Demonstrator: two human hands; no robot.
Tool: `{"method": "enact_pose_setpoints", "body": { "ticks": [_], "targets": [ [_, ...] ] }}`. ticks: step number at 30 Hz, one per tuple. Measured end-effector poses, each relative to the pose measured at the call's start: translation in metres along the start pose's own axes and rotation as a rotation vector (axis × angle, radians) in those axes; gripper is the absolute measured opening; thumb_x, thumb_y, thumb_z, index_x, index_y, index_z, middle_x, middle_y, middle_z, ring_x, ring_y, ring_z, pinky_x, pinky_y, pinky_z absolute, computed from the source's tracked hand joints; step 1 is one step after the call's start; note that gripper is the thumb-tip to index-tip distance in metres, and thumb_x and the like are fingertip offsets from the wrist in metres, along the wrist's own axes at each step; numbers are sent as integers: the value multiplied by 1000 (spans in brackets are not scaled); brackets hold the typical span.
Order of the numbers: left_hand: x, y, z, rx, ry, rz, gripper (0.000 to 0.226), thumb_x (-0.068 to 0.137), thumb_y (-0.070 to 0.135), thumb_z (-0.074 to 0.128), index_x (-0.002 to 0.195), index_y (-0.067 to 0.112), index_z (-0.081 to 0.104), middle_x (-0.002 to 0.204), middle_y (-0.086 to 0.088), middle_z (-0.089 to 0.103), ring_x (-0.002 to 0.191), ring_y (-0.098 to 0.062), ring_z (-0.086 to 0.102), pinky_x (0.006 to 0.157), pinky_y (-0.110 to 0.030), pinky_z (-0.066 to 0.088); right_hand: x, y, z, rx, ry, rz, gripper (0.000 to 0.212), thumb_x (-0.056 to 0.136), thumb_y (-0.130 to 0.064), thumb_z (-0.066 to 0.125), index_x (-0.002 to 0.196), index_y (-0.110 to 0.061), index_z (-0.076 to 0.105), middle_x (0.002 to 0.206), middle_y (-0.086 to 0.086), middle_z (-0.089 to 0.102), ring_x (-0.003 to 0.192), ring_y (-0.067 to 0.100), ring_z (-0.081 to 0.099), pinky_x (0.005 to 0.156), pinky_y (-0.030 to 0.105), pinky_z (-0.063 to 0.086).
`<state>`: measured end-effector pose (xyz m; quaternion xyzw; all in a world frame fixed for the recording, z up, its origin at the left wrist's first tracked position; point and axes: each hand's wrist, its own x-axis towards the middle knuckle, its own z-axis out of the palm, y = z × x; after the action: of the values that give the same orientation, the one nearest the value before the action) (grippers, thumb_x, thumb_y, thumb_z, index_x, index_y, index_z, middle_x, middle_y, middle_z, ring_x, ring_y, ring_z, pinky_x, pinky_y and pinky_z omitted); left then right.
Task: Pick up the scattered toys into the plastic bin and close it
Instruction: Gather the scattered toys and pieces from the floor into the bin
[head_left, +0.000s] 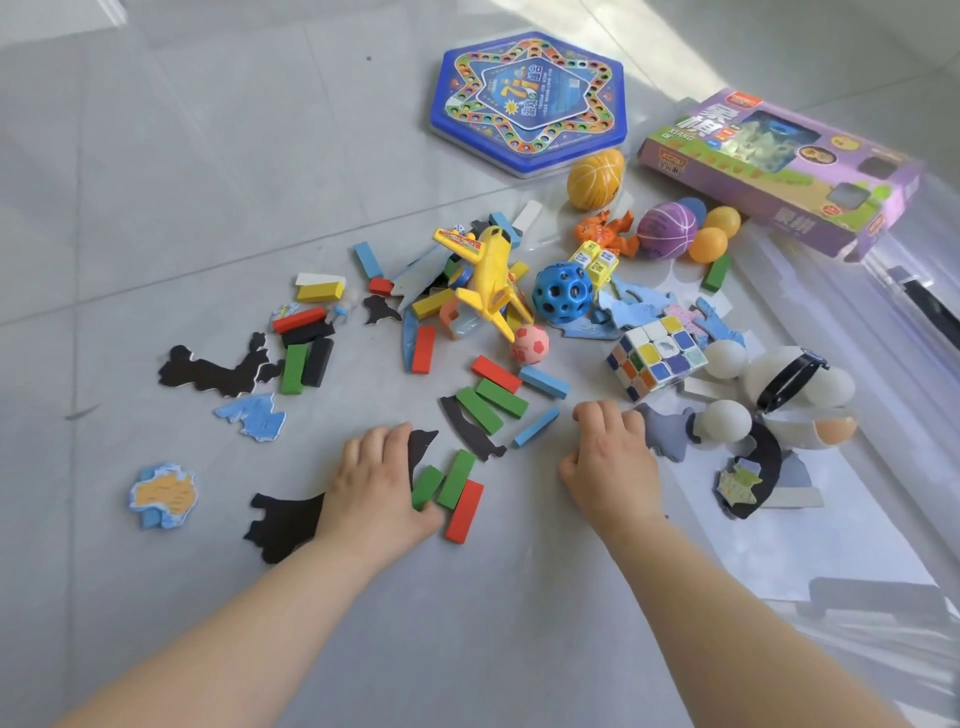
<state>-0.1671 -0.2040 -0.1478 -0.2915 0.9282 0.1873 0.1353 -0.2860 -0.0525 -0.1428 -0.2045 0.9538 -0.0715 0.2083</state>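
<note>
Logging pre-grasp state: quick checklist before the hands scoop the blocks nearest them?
1. Left hand on target: ok, it rests on a black puzzle piece with fingertips at the green blocks.
2. Right hand free: cannot tell, fingers curled and palm hidden.
3. Blocks within reach: ok, the red block lies beside the left hand.
4. Plastic bin open: cannot tell, only a clear plastic edge shows at right.
5. Rolling hazards: not ok, the pink ball and blue holed ball sit loose in the pile.
</note>
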Motion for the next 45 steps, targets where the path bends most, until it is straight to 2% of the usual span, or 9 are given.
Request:
{"method": "enact_pose_setpoints", "body": {
  "ticks": [8,17,22,26,28,31,35,41,45],
  "targets": [
    [1,-6,-5,-82,-70,-45,83,75,37,65,140,13,19,137,-6,31,131,-23,27,107,-27,24,-5,4,0,143,72,-18,44,92,-18,46,135,-17,38,142,1,32,125,20,39,87,31,43],
    [7,-12,-7,-193,-117,-31,68,81,28,63,138,16,27,126,-9,49,123,-22,38,97,-28,35,24,-11,-8,76,-112,-116,81,83,-36,63,146,-23,14,147,-1,23,126,23,41,84,36,49],
    [2,-13,-4,-116,-53,-15,49,84,30,58,128,15,41,116,-7,56,113,-23,47,87,-27,38,18,-24,-4,5,-73,-108,62,89,-40,53,141,-22,26,137,1,37,120,25,42,83,37,47],
    [2,-12,-2,-31,-8,-17,27,86,31,54,107,15,54,105,-4,61,108,-24,52,78,-29,39,10,-32,5,-67,-11,-88,37,95,-37,41,126,-16,40,127,3,43,114,25,41,68,32,41],
    [0,-11,-2,-24,2,8,14,86,30,53,93,18,51,88,2,52,105,-24,53,70,-27,34,8,-31,7,-114,-8,-101,33,97,-35,37,123,-14,42,125,5,43,113,25,40,64,30,36],
    [-2,-14,0,-45,14,50,24,86,28,53,101,9,54,89,1,42,100,-27,55,66,-25,30,6,-29,8,-111,-20,-110,32,98,-33,36,122,-13,42,123,6,45,112,26,41,65,30,35],
    [-5,-19,-1,-152,62,71,31,88,23,54,111,2,51,118,-9,50,100,-30,55,70,-29,36,-1,-19,2,35,-45,-62,29,96,-32,40,116,-12,47,115,7,51,106,25,47,67,29,36],
    [-18,-8,-2,-154,55,55,22,90,27,50,104,10,47,89,-3,48,96,-31,57,66,-26,33,-30,8,-28,358,-31,51,17,92,-31,50,99,-15,50,87,1,53,76,16,60,65,29,50],
    [-28,10,-17,-306,125,40,13,88,23,55,91,14,46,89,-6,57,81,-27,50,69,-31,38,-48,24,-75,549,12,96,12,90,-28,54,85,-18,49,67,-4,49,54,9,47,45,16,36]
  ]
}}
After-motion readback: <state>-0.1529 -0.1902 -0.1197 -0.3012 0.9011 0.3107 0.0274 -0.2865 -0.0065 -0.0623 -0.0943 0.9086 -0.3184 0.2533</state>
